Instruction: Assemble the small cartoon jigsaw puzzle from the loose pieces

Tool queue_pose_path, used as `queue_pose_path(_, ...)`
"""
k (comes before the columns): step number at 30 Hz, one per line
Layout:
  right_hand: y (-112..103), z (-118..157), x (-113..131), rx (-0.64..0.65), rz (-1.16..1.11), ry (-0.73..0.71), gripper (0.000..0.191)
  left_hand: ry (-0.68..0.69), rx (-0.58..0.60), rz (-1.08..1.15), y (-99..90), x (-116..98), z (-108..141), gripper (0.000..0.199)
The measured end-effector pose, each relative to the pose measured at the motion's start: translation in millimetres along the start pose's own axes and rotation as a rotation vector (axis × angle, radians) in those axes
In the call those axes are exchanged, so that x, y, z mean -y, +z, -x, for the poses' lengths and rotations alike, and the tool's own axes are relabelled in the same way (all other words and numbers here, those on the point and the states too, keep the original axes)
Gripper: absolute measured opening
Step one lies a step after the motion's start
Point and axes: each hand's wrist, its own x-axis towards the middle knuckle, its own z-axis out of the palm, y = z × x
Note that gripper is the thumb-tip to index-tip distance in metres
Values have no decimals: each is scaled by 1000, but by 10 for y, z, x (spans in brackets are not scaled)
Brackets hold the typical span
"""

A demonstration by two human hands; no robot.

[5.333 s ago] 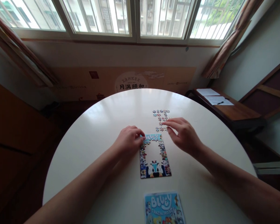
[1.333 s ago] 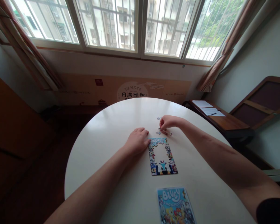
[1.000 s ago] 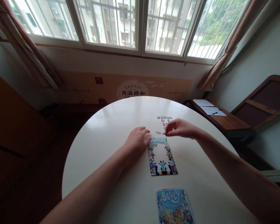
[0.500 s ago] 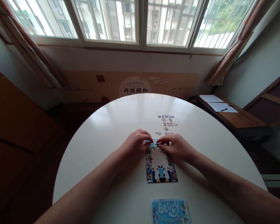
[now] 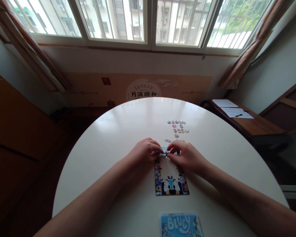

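Observation:
A partly assembled jigsaw puzzle (image 5: 172, 187) lies on the white table, its border joined around a bare middle and a blue cartoon face at the near end. Over its far left corner my left hand (image 5: 148, 149) is closed, fingertips and thumb at a small puzzle piece (image 5: 165, 154). From the other side my right hand (image 5: 185, 153) pinches the same dark-and-light piece between thumb and fingers. The fingertips of both hands almost meet at the far edge, covering part of it. Just beyond them, several loose puzzle pieces (image 5: 179, 130) are spread out.
The round white table (image 5: 101, 138) fills the middle of the view. A blue card printed "Bluey" (image 5: 180, 225) lies near me. At the right, a wooden side table (image 5: 263, 126) carries papers (image 5: 239, 113) and a pen. Windows and curtains are at the back.
My left fingertips have shifted slightly right, closer to the right hand and the piece. My right hand stays nearly in place. The view has shifted slightly.

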Motion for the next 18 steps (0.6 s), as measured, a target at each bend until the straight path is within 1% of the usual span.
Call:
queue_pose_path(9, -7, -8, -46, -33, 184, -133, 11, 14, -13, 12, 24, 43, 4, 25)
queue_pose_path(15, -70, -17, -90, -38, 215, -164, 10, 20, -15, -8, 23, 17, 2, 25)
queue_pose_path(18, -125, -26, -132, -52, 220, -160, 10, 19, -3, -24, -3, -22, 4, 28)
